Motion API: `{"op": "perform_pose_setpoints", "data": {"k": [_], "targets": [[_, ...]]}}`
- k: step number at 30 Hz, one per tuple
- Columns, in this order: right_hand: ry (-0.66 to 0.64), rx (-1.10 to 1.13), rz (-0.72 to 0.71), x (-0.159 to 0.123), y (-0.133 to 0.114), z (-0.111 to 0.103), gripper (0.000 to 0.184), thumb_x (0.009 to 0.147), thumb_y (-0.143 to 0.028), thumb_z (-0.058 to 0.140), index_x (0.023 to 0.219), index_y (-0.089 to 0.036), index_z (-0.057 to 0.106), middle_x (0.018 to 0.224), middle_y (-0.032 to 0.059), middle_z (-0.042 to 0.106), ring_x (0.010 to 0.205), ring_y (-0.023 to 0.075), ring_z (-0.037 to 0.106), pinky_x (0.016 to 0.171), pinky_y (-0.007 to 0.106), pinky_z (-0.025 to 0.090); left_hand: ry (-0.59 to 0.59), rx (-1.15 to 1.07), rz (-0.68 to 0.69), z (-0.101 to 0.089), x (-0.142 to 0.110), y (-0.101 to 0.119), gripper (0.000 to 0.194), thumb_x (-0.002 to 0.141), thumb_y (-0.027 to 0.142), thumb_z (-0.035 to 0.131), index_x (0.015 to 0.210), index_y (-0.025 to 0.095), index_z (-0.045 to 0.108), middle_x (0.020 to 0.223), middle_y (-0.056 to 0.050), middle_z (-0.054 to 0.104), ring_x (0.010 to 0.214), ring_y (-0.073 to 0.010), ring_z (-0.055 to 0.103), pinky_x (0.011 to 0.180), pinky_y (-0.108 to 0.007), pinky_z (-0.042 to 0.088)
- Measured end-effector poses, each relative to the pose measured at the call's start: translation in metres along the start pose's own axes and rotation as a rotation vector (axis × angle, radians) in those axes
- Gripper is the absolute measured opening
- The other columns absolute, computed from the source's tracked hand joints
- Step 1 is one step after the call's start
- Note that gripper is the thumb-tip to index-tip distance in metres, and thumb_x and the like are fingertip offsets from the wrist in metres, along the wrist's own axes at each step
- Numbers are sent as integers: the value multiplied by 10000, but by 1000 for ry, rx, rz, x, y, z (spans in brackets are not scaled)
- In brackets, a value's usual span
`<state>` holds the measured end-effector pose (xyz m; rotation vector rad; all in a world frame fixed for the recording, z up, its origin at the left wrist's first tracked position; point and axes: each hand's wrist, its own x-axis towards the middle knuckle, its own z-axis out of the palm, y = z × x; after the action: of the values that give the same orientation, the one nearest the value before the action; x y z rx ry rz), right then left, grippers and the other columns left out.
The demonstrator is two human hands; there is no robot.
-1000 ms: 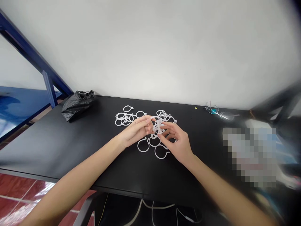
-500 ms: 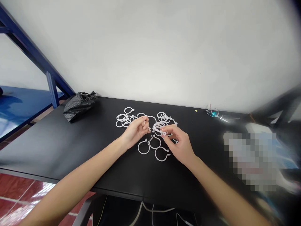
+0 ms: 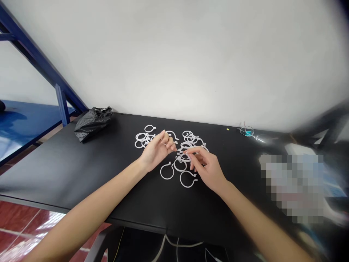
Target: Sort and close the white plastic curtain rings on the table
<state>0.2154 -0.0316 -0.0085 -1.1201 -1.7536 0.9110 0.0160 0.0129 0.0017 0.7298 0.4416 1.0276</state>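
My left hand point(image 3: 158, 151) is closed with its fingers curled. An open white plastic ring point(image 3: 171, 133) shows just past its fingertips and seems gripped there, its far part hidden by the fingers. Thumb and forefinger of my right hand point(image 3: 205, 163) pinch a small white part of another ring point(image 3: 185, 157) above the pile. Around the hands lie several white snap rings with small clasps. One open ring point(image 3: 167, 171) and a second open ring point(image 3: 187, 179) lie nearest me, and a closed ring point(image 3: 149, 128) lies at the back.
The rings lie on a black table point(image 3: 131, 203) against a pale wall. A crumpled black plastic bag point(image 3: 92, 122) sits at the back left. Eyeglasses point(image 3: 247, 131) lie at the back right. A blurred, pixelated package point(image 3: 294, 189) is at the right; cables point(image 3: 177, 244) hang below.
The ring at my left hand has turned and shifted up and left. My right fingertips have tipped down slightly, and the round clasp between them no longer faces me.
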Motion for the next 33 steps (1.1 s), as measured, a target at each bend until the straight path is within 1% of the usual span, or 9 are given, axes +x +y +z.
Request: {"op": "perform_pose_setpoints", "data": {"k": [5,9,13,16,20,24,26,29,33], "targets": [[99,-110,-11,0,-1,0,126,917,-298,583,981,-213,651,659,-5,639,532,129,598,536,269,502,55,79,-9,-4,1,-4,354,938,353,530,644,174,447,665,11,500,730,-140,591,804,-283,512],[150,-131,-32,0,-2,1,147,858,-277,654,991,-215,654,799,31,721,518,113,573,515,266,494,68,155,-38,-5,2,-7,269,923,350,520,734,160,550,686,-3,555,707,-150,614,787,-290,512],[226,-113,-51,0,-3,1,152,808,-279,716,940,-214,681,660,-1,666,540,127,577,534,269,508,45,258,-45,-3,1,-8,291,930,374,497,774,150,599,712,-15,586,688,-161,625,765,-300,514],[249,-98,-32,0,-4,0,113,797,-292,734,874,-213,709,644,-3,633,565,133,582,545,275,514,43,334,-23,-2,1,-9,332,936,414,495,785,146,621,745,-19,605,692,-162,626,772,-314,518],[286,14,-2,2,-4,0,110,815,-314,725,801,-206,708,702,23,681,566,137,600,534,280,531,75,445,-22,-1,0,-12,371,929,490,515,921,149,658,894,-64,678,857,-195,656,830,-333,513],[334,188,63,5,-7,-1,161,804,-350,739,787,-195,700,711,33,708,515,126,607,443,251,515,45,504,-18,-1,-2,-13,380,923,508,539,997,162,675,992,-98,708,1059,-236,630,938,-376,491],[346,246,77,7,-10,-2,177,804,-361,738,781,-190,699,681,29,703,485,116,590,416,242,506,3,519,-22,0,-3,-13,373,936,497,527,1005,164,681,1042,-104,707,1097,-238,620,981,-387,472],[346,301,77,8,-11,-2,173,815,-358,730,784,-191,699,608,7,674,466,113,580,432,252,526,-67,510,-34,0,-4,-13,362,957,479,501,1023,171,682,1108,-100,686,1133,-236,609,1004,-384,464],[356,369,82,8,-9,-2,153,821,-341,729,810,-192,699,712,32,732,502,119,608,473,271,564,-85,496,-39,0,-4,-13,351,970,462,485,1041,175,674,1127,-96,666,1135,-234,606,991,-381,478]]}}
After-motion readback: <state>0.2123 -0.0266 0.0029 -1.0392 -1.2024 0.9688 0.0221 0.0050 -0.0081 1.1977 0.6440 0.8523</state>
